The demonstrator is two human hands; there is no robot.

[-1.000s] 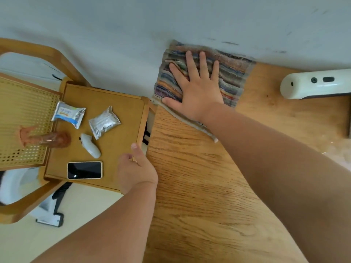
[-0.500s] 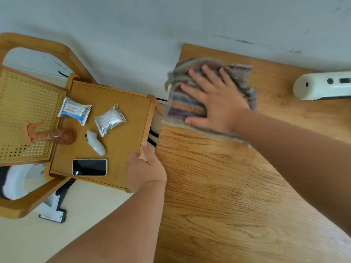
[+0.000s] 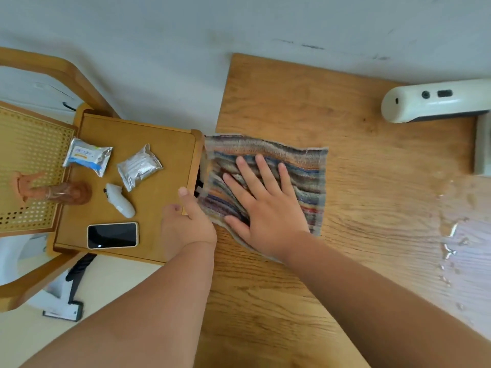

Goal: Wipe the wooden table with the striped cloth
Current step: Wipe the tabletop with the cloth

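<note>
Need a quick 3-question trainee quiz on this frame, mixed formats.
1. True or false: the right hand presses flat on the striped cloth.
2. The left hand grips: A) a mug, B) the side table edge, C) the cloth.
3. Fill in: the wet patch is on the wooden table's ____ side.
Key: 1 true; 2 B; 3 right.
</note>
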